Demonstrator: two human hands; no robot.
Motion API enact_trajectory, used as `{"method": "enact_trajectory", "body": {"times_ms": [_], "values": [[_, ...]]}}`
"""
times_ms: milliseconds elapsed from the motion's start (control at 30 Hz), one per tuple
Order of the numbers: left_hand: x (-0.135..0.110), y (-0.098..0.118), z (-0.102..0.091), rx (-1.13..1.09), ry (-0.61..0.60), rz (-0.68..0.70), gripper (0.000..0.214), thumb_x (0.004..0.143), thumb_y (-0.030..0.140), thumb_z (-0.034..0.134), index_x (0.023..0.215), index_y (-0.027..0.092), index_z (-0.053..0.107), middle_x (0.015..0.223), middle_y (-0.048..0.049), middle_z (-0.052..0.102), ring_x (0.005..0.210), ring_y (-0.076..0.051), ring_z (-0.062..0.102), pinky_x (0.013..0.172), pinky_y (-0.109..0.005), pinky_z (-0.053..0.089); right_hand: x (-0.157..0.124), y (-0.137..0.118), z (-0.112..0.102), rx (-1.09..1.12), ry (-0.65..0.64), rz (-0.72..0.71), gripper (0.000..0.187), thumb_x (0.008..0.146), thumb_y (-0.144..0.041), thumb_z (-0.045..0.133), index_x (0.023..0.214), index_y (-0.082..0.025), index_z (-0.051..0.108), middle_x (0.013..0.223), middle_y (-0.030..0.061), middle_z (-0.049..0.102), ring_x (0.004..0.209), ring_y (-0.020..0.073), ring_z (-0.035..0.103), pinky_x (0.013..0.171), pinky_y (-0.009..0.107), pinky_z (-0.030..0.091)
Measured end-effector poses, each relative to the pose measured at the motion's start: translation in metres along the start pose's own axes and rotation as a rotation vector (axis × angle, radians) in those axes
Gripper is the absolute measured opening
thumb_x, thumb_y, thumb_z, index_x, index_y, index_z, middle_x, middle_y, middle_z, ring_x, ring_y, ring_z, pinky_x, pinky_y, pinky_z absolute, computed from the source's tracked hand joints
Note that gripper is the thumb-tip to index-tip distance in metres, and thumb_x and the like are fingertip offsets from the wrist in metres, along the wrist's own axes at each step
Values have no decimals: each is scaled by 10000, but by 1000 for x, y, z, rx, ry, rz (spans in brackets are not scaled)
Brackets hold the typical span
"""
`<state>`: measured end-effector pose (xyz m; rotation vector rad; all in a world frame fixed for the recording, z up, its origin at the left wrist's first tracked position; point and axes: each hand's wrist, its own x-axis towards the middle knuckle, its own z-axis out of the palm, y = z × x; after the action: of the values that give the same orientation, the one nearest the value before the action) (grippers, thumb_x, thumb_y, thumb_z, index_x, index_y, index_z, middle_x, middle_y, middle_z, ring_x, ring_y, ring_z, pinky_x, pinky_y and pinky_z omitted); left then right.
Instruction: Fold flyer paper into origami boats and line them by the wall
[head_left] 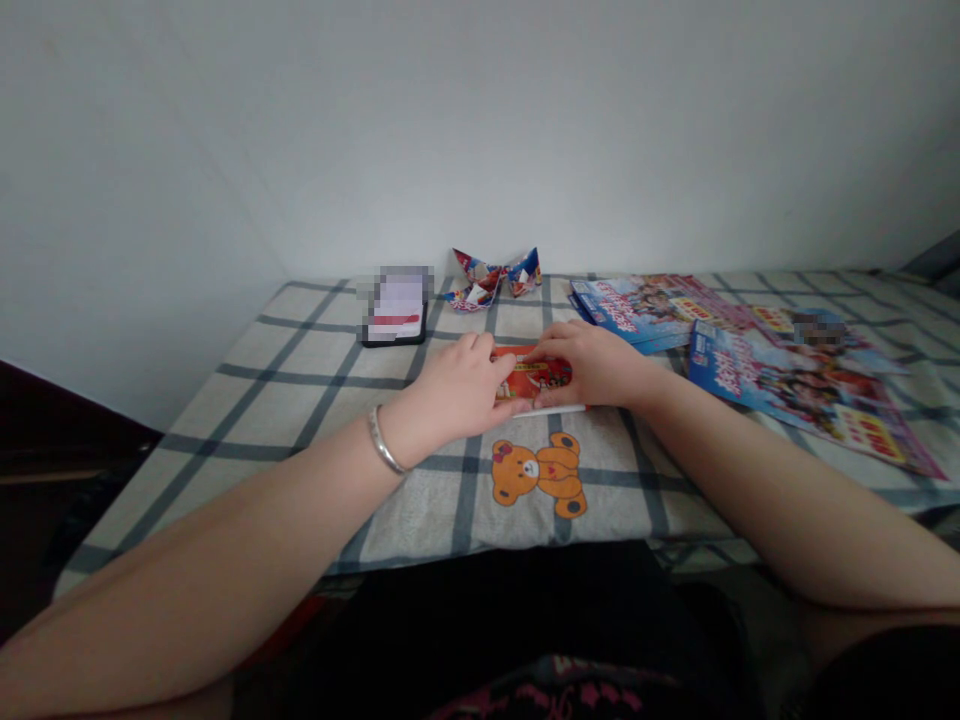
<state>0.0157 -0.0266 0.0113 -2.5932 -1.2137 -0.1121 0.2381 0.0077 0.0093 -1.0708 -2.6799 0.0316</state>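
A small red-orange printed paper (534,384), which looks folded, lies on the checked tablecloth in front of me, a white edge showing along its near side. My left hand (469,385) grips its left end, thumb along the near edge and fingers curled over the top. At the right end my right hand (592,365) holds the same paper, its thumb meeting the near edge close to the left thumb. Both hands hide much of the paper. Just below it a bear (536,475) is printed on the cloth.
Beyond my left hand lies a phone (397,308), partly blurred. Folded pieces of colourful printed paper (495,280) stand near the wall. To the right are several glossy leaflets (795,385), some overlapping. The checked tablecloth (247,440) ends at the table edge near my body.
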Motion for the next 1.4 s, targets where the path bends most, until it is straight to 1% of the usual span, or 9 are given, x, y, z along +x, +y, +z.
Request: {"method": "enact_trajectory", "body": {"times_ms": [100, 267, 500, 633, 800, 967, 1067, 1200, 1400], "values": [[0, 0, 1, -7, 6, -2, 608, 922, 633, 534, 1217, 113, 648, 1102, -197, 612, 1068, -351, 562, 874, -419, 471, 0, 0, 1, -8, 0, -15, 676, 734, -701, 726, 1180, -193, 729, 1132, 133, 680, 1021, 306, 621, 908, 430, 493], [-1, 1, 1, 1, 11, -8, 645, 902, 682, 529, 1208, 128, 653, 1086, -191, 613, 1051, -348, 561, 865, -414, 469, 1, 0, 1, -20, -11, -28, 716, 726, -706, 729, 1204, -173, 714, 1130, 145, 672, 1033, 316, 617, 917, 437, 488], [-1, 1, -2, 16, -13, -7, 666, 906, 682, 524, 1231, 111, 636, 1110, -192, 605, 1086, -350, 560, 875, -417, 480, 1, 3, 1, -24, -14, -38, 713, 712, -720, 731, 1190, -190, 714, 1124, 138, 674, 1016, 312, 615, 899, 430, 483], [-1, -1, -1, 29, 6, 9, 676, 911, 686, 511, 1241, 108, 626, 1112, -181, 602, 1089, -338, 557, 894, -415, 476, 1, 4, 1, -22, -23, -54, 746, 710, -723, 730, 1215, -175, 703, 1142, 143, 670, 1033, 319, 616, 907, 442, 486], [-2, -5, 1, 19, -8, 14, 715, 895, 703, 527, 1295, 115, 594, 1130, -176, 593, 1085, -336, 553, 880, -415, 476, -1, 5, 0, -27, -30, -55, 766, 716, -715, 731, 1245, -162, 694, 1201, 159, 661, 1067, 334, 615, 929, 454, 485], [-3, -12, 4, 1, 14, 50, 693, 878, 704, 553, 1240, 115, 609, 1111, -160, 586, 1071, -330, 555, 886, -411, 472, -2, 7, 0, -21, -27, -62, 757, 720, -704, 735, 1259, -176, 690, 1207, 152, 664, 1067, 326, 617, 923, 443, 484], [-3, -17, 7, -26, 13, 63, 715, 877, 704, 554, 1279, 114, 594, 1137, -160, 582, 1081, -329, 548, 909, -417, 460, -3, 9, -1, -23, -30, -75, 734, 727, -695, 736, 1253, -184, 695, 1204, 145, 668, 1072, 319, 615, 929, 437, 475], [-4, -25, 8, -87, -41, 71, 764, 865, 695, 582, 1396, 148, 529, 1205, -148, 570, 1127, -325, 531, 946, -419, 450, -6, 12, -3, -61, -37, -59, 728, 708, -682, 759, 1254, -204, 698, 1227, 139, 664, 1085, 328, 609, 934, 452, 459], [-4, -36, 6, -187, -137, 88, 769, 865, 644, 616, 1467, 187, 473, 1304, -136, 548, 1211, -312, 497, 1024, -419, 422, -9, 13, -7, -55, -67, -54, 712, 721, -681, 749, 1244, -200, 696, 1272, 129, 657, 1110, 322, 603, 964, 446, 449]]}}
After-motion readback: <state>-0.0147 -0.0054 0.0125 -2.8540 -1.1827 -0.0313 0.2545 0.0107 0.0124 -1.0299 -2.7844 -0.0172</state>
